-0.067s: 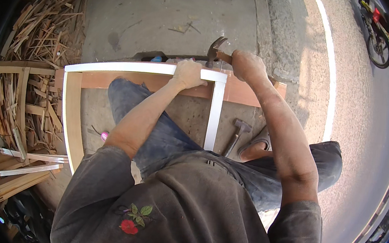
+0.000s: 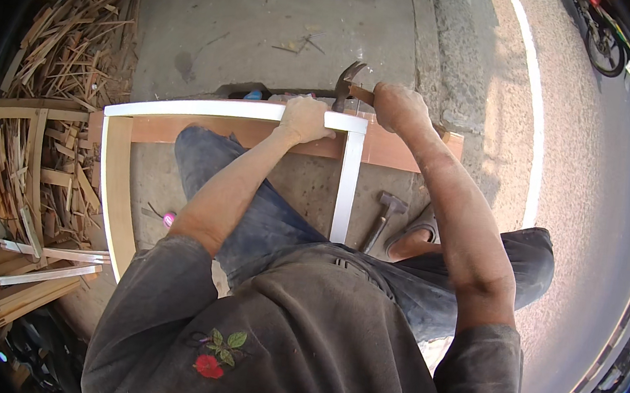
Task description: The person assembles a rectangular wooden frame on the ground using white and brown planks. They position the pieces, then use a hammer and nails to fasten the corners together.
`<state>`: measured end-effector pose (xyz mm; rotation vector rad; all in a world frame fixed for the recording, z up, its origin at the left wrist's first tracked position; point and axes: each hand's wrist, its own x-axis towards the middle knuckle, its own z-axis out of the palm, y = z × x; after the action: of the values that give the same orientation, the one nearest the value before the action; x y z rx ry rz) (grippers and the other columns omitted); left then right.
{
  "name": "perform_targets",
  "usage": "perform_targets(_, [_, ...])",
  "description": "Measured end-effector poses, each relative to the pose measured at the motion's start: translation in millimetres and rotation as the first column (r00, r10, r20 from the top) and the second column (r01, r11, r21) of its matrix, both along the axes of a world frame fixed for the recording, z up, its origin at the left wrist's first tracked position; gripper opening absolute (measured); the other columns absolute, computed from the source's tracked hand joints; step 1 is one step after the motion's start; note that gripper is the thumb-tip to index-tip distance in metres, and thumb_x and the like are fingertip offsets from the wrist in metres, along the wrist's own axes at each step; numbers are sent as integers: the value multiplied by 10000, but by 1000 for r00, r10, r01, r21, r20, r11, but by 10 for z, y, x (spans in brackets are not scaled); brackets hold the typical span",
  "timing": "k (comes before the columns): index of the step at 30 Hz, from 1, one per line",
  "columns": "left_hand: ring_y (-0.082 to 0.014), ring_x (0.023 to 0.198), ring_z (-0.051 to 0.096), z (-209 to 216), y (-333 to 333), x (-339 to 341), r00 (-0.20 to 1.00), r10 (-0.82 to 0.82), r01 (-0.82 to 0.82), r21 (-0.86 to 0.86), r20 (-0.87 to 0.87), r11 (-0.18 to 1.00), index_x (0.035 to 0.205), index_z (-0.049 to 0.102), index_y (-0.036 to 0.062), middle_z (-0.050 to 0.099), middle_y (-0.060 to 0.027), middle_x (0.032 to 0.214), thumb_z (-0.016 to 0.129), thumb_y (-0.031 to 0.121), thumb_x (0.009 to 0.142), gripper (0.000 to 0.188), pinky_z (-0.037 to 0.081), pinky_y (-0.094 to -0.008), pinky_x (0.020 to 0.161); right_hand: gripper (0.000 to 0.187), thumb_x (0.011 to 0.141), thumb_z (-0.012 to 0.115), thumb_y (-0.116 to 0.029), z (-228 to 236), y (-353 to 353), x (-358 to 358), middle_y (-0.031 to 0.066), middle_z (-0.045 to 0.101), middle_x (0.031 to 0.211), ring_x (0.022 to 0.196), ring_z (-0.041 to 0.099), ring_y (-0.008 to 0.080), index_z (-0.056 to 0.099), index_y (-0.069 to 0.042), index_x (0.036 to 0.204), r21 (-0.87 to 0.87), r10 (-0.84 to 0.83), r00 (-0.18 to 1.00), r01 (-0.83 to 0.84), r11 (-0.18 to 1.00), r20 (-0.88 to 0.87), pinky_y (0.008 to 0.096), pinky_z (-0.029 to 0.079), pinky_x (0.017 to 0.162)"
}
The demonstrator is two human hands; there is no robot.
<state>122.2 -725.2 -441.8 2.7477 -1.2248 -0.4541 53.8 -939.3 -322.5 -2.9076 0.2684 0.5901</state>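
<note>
"So, what is new in the head view?"

"Only a little. The bike [image 2: 605, 49] by the road sits a bit higher than a blink ago. The hands and the wood look almost the same. For the work, that seems to mean that nothing has slipped."

"Where is the white frame [image 2: 217, 108]?"

"It is in front of the person, around one bent leg [image 2: 208, 158]. A long brown board [image 2: 404, 154] lies under its far side."

"And the fingers?"

"The left hand [image 2: 307, 121] is curled over the far bar, with the thumb on the near side. The right hand [image 2: 398, 109] is closed tight around the handle of a claw hammer [image 2: 346, 86]. The hammer's head is right by the bar, near the corner. Nobody can tell here if they touch."

"What else is around?"

"Another hammer [image 2: 384, 223] lies on the ground, beside a sandal [image 2: 423, 225]. A big heap of wood bits [image 2: 75, 33] is on the left."

"Is anything in the way?"

"Maybe the left hand, as it is so near the hammer's head. The bent leg fills part of the frame, too."
</note>
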Motion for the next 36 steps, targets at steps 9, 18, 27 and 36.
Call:
perform_targets(9, [-345, 921, 782, 46, -14, -14, 1000, -29, 29, 12, -6, 1000, 944, 809, 53, 792, -163, 911, 811, 774, 723, 754, 597, -474, 840, 317, 868, 699, -176, -864, 57, -669, 314, 751, 1060, 1046, 745, 453, 695, 54, 1086, 430, -656, 747, 560, 708, 108, 541, 584, 920])
perform_targets(18, [-347, 899, 783, 33, -123, -56, 999, -4, 1, 75, 50, 997, 931, 817, 39, 792, -187, 898, 750, 880, 703, 874, 590, -474, 839, 432, 934, 644, -188, -1842, 503, -1510, 365, 667, 1304, 1217, 665, 505, 611, 79, 1272, 395, -879, 459, 836, 380, -125, 544, 513, 1077])
perform_targets(27, [-381, 814, 779, -9, -141, -56, 996, -22, 17, 53, 84, 998, 1239, 802, 78, 784, -199, 862, 768, 838, 725, 918, 597, -489, 748, 511, 955, 557, -125, -2211, 668, -1077, 298, 636, 1324, 1233, 623, 469, 623, -2, 1447, 824, -733, 676, 370, 430, 79, 492, 492, 1101])
perform_targets(36, [-370, 816, 782, -4, -144, -69, 996, -17, 14, 33, 91, 999, 1188, 817, 79, 789, -183, 859, 776, 839, 715, 896, 600, -480, 754, 422, 984, 576, -103, -2261, 620, -1077, 335, 684, 1268, 1195, 683, 443, 708, -36, 1379, 877, -746, 660, 303, 373, 89, 492, 535, 1013])
